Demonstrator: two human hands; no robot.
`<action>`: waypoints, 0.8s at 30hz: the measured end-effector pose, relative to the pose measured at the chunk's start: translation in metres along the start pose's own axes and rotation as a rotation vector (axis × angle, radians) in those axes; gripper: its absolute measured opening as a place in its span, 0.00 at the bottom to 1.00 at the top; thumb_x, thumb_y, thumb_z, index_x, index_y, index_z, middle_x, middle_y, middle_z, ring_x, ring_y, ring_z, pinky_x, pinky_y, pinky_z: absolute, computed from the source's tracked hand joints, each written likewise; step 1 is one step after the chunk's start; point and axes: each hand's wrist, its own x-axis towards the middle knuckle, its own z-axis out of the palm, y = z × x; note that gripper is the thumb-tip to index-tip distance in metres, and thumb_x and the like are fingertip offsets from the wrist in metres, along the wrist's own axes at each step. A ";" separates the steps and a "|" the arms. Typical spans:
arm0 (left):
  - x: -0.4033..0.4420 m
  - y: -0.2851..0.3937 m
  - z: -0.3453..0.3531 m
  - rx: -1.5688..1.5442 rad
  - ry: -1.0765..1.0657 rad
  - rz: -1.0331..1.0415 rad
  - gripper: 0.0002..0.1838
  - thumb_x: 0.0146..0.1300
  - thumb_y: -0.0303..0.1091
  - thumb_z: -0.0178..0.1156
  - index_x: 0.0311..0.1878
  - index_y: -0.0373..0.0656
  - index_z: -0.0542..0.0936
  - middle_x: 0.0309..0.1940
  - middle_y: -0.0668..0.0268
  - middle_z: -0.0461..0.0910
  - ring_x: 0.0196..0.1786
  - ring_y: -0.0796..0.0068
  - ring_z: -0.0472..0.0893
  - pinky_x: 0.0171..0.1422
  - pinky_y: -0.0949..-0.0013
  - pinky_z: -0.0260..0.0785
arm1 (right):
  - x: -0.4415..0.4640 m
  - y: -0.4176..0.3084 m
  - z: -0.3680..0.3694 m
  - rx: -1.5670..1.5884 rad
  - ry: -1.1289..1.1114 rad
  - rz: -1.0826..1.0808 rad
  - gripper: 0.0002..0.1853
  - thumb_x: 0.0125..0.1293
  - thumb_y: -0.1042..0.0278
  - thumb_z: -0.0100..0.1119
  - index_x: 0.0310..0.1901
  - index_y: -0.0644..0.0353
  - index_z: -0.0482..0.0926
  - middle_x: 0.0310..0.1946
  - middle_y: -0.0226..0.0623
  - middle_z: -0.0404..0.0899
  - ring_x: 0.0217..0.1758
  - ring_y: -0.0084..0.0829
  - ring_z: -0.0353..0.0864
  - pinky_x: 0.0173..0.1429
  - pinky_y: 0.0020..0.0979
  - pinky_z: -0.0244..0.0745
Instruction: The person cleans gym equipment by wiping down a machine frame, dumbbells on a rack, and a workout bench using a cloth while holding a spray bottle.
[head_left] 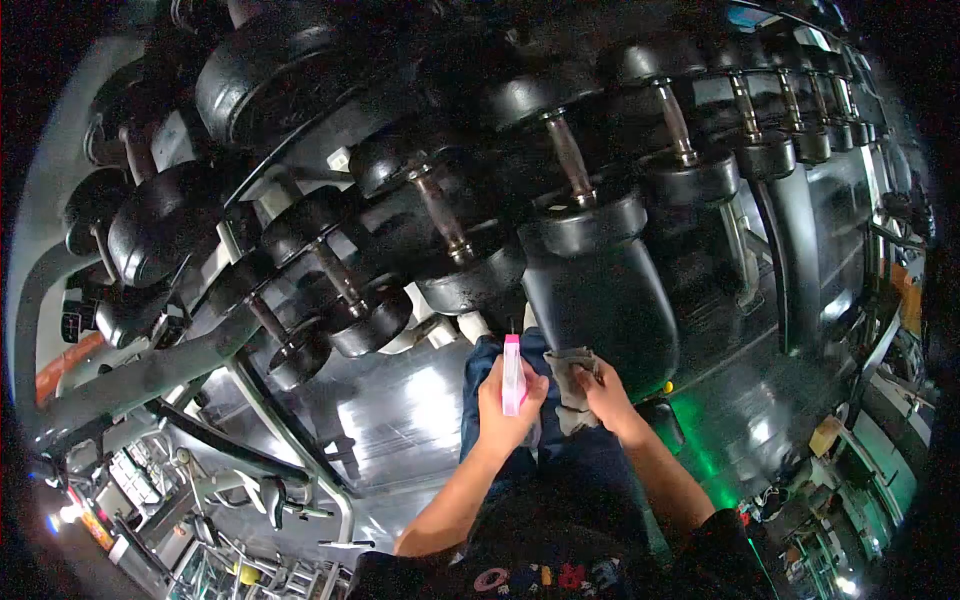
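My left hand (507, 408) is closed around a pink and white bottle (512, 375), held upright over my lap, its top pointing toward the dumbbells. Just to the right, my right hand (603, 397) grips a crumpled grey-beige cloth (572, 385), with the thumb on top of it. The two hands are close but apart, in front of my dark trousers. Beyond them, a black dumbbell (440, 215) with a worn metal handle lies on a rack, and another dumbbell (570, 160) rests to its right. Neither hand touches the dumbbells.
More dumbbells (685, 125) continue along the rack to the right and left. A black padded bench (600, 310) stands just beyond my right hand. Grey metal frame bars (290, 430) cross the left side, over a shiny floor (400, 410). Gym equipment fills both lower corners.
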 end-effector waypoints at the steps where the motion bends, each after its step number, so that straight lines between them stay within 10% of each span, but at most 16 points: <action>1: -0.001 -0.004 0.002 -0.066 0.015 -0.040 0.10 0.56 0.28 0.67 0.35 0.41 0.73 0.27 0.68 0.74 0.29 0.78 0.74 0.36 0.71 0.69 | 0.005 0.005 -0.004 0.002 -0.005 0.006 0.13 0.75 0.69 0.52 0.56 0.60 0.76 0.43 0.27 0.82 0.42 0.18 0.75 0.50 0.25 0.71; 11: -0.016 -0.011 -0.021 -0.338 0.206 0.116 0.11 0.64 0.25 0.62 0.43 0.44 0.68 0.36 0.67 0.69 0.32 0.73 0.77 0.39 0.66 0.75 | 0.024 0.002 0.008 0.451 0.092 0.075 0.18 0.75 0.57 0.53 0.59 0.57 0.72 0.54 0.31 0.77 0.55 0.25 0.76 0.58 0.31 0.72; 19: -0.026 -0.024 -0.046 -0.285 0.205 -0.020 0.16 0.59 0.32 0.66 0.44 0.39 0.69 0.37 0.65 0.74 0.35 0.78 0.78 0.41 0.70 0.74 | 0.053 -0.065 0.083 0.375 0.255 -0.291 0.23 0.75 0.58 0.51 0.66 0.60 0.68 0.67 0.38 0.68 0.69 0.30 0.67 0.73 0.37 0.58; 21: -0.027 -0.024 -0.053 -0.276 0.196 -0.041 0.16 0.59 0.31 0.65 0.45 0.39 0.69 0.38 0.65 0.75 0.35 0.79 0.78 0.41 0.71 0.74 | 0.071 -0.069 0.103 -0.332 0.263 -0.886 0.21 0.75 0.64 0.50 0.65 0.60 0.68 0.68 0.45 0.66 0.73 0.42 0.62 0.75 0.43 0.54; 24: -0.028 -0.027 -0.066 -0.300 0.180 -0.063 0.15 0.58 0.29 0.65 0.45 0.39 0.69 0.39 0.65 0.74 0.35 0.79 0.78 0.41 0.71 0.74 | 0.095 -0.077 0.132 -0.841 0.474 -1.169 0.24 0.69 0.70 0.53 0.67 0.57 0.68 0.73 0.47 0.57 0.74 0.51 0.60 0.77 0.41 0.52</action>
